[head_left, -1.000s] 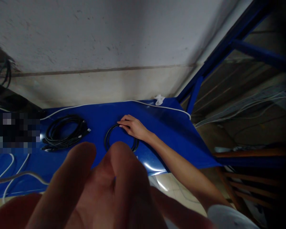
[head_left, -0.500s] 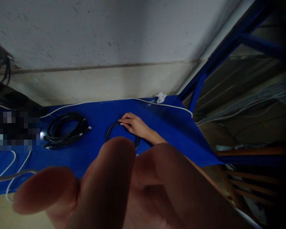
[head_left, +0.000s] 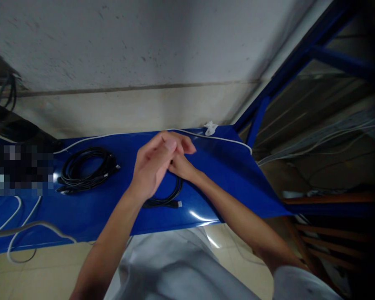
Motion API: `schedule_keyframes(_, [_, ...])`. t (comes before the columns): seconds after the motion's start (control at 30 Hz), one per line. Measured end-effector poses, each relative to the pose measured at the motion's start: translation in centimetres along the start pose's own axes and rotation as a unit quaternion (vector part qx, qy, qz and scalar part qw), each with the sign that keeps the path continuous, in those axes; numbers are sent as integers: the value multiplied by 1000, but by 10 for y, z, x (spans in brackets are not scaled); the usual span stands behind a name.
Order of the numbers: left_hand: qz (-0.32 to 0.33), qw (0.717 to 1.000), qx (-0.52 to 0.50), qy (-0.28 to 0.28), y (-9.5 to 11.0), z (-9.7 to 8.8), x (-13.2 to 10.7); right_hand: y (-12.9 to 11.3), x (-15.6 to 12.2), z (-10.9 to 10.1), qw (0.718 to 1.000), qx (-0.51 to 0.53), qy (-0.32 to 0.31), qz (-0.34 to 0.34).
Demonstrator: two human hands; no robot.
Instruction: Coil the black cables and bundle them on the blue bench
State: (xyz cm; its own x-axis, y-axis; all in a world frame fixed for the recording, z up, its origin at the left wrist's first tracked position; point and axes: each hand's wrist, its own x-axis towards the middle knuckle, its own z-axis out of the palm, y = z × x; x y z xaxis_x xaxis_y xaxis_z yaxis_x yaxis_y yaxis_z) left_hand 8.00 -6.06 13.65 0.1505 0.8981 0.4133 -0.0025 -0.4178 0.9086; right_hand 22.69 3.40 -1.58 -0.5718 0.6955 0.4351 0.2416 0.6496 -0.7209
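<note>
A coiled black cable [head_left: 171, 196] with a silver-tipped plug lies on the blue table in front of me. My right hand [head_left: 183, 167] is at the coil's upper edge, its fingers closed on the cable and largely hidden behind my other hand. Over and in front of it is my left hand [head_left: 151, 164], palm turned inward. Its fingers are loosely bent and apart, and nothing shows in them. Part of the coil is covered by my left hand and wrist.
Another bundle of black cables [head_left: 86, 171] rests to the left on the blue tabletop [head_left: 237, 183]. A white cord [head_left: 112, 134] runs along the back, near crumpled white plastic [head_left: 210, 128]. White cables [head_left: 15, 239] hang over the front left edge. A blue frame [head_left: 258, 121] stands at right.
My left hand has moved from close before the camera out to the coil, beside my right hand. My right hand stays at the cable's upper edge.
</note>
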Motion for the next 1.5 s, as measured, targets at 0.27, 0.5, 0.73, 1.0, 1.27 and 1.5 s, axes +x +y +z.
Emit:
schedule_keyframes(0.27, [-64, 964, 208, -153, -120, -77, 29, 1, 3, 3, 999, 19, 27, 1])
schedule_keyframes(0.5, [-39, 970, 205, -126, -132, -88, 0, -2, 2, 7, 994, 68, 54, 60])
schedule_keyframes(0.73, [-40, 962, 251, -101, -135, -84, -10, -2, 1, 7, 990, 85, 66, 93])
schedule_keyframes(1.0, [-19, 943, 319, -90, -137, -81, -15, -2, -1, 8, 988, 90, 70, 106])
schedule_keyframes(1.27, [-25, 946, 314, -74, -136, -79, -14, -1, -1, 10, 979, 150, 72, 122])
schedule_keyframes(1.5, [-25, 961, 271, -48, -136, -77, -15, 1, 0, 9, 978, 155, 89, 106])
